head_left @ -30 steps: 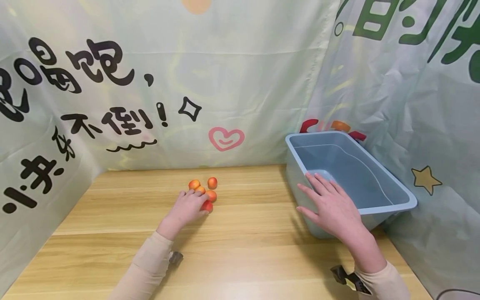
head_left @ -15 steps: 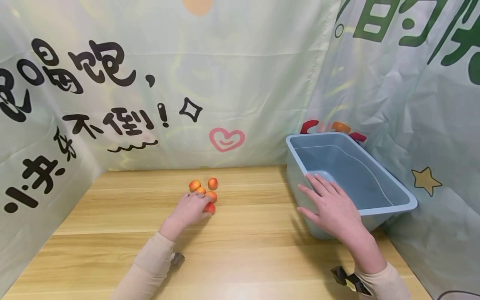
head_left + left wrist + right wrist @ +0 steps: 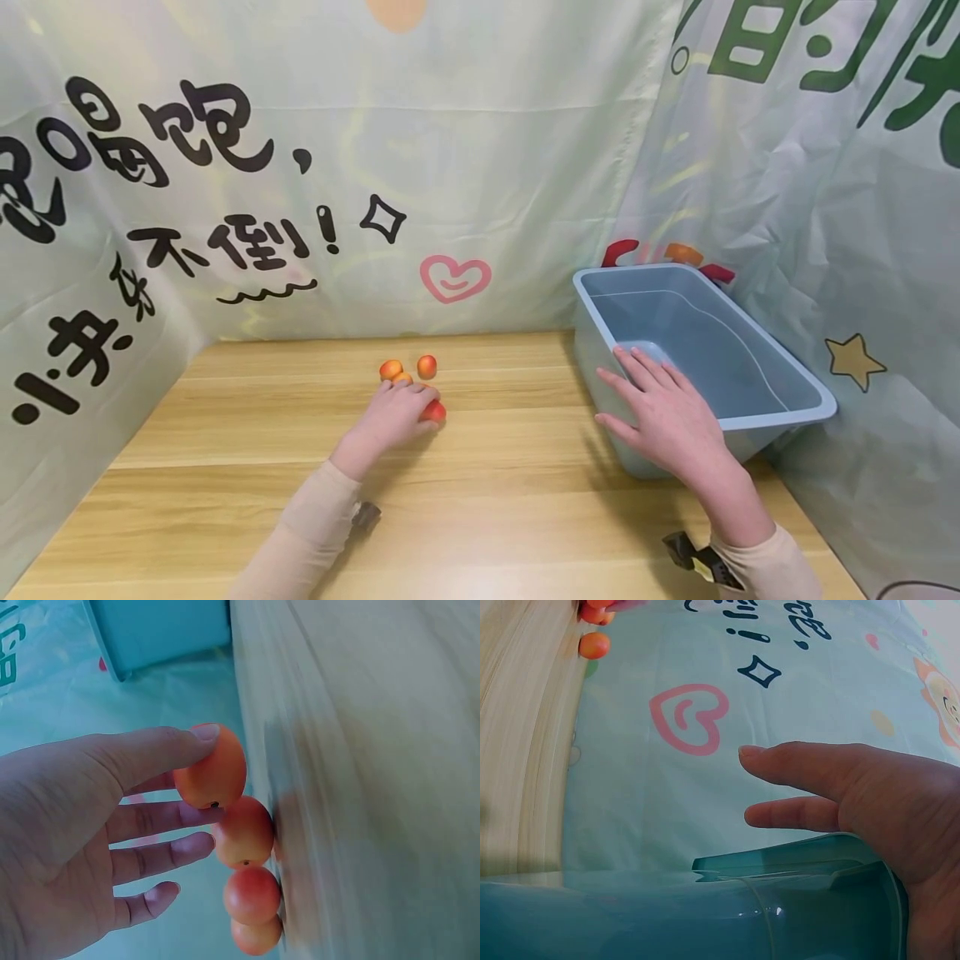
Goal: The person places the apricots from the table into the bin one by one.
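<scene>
Two beige sleeves (image 3: 300,533) reach in from the near side, each with dark gear (image 3: 697,558) at the wrist, and end in two bare hands. The right hand (image 3: 663,412) is spread, fingers straight, over the left edge of one blue tub (image 3: 705,333); whether it touches the rim cannot be told. The left hand (image 3: 390,412), well apart from the tub, pinches one orange-red fruit (image 3: 433,411) between thumb and fingers, its other fingers loosely bent. At least three other fruits (image 3: 427,367) lie just beyond those fingers, two close together and one slightly aside; the hand may cover more. They rest on the far part of a single pale wood-grain desk (image 3: 510,517), and the tub stands at its right side. Beyond, pale printed cloth (image 3: 517,167) hangs along the back and both sides. It bears one pink heart (image 3: 455,283), one outlined black star (image 3: 383,219), one yellow star (image 3: 855,362), black writing on the left and green writing at upper right.
</scene>
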`<state>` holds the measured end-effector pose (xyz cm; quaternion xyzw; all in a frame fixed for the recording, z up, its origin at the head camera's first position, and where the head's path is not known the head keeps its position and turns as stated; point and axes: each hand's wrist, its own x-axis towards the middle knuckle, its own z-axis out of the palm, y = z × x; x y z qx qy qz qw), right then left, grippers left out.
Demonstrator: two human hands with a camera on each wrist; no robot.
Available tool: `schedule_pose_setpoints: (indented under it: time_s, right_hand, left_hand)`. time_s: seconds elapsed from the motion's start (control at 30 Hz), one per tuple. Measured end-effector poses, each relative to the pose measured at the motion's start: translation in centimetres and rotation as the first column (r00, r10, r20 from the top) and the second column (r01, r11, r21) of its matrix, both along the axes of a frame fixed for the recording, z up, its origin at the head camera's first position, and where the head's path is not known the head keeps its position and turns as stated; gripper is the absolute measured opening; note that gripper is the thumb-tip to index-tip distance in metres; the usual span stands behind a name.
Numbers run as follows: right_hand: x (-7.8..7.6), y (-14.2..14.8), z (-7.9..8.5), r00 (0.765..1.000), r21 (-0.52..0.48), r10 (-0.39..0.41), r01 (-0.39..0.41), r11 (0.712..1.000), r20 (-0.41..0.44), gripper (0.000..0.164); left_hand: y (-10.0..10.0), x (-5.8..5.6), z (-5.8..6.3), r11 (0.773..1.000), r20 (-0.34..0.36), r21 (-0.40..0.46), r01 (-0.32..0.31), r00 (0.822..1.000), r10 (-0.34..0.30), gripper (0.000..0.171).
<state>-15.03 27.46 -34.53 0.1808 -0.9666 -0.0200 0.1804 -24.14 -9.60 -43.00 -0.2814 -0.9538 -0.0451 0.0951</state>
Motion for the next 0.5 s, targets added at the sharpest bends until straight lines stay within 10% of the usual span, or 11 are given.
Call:
schedule_pose_setpoints:
  time_s: [0.5]
  right_hand:
    - [0.0,0.0,0.0,1.000,-0.003,0.004,-0.004,1.000,-0.002,0.061]
  left_hand:
    - [1.6,-0.8,0.0,0.999,0.013,0.030,0.026,1.000,-0.026,0.038]
